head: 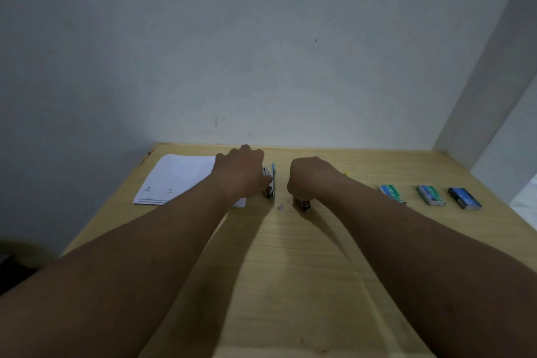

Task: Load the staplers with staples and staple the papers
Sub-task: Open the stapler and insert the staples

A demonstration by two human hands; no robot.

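A stack of white papers (174, 180) lies at the far left of the wooden table (290, 256). My left hand (242, 173) rests over its right edge and grips a white and blue stapler (270, 180) that stands beside the stack. My right hand (311, 180) is closed over a second, dark stapler (305, 205); only its near end shows below my fingers. A small loose bit of staples (280, 207) lies between the two hands. A yellow tip (346, 174) peeks out behind my right wrist; what it belongs to is hidden.
Three staple boxes sit in a row at the right: a light blue one (392, 193), a green one (431, 195) and a dark blue one (464, 197). A wall stands right behind the table, with a corner at the far right.
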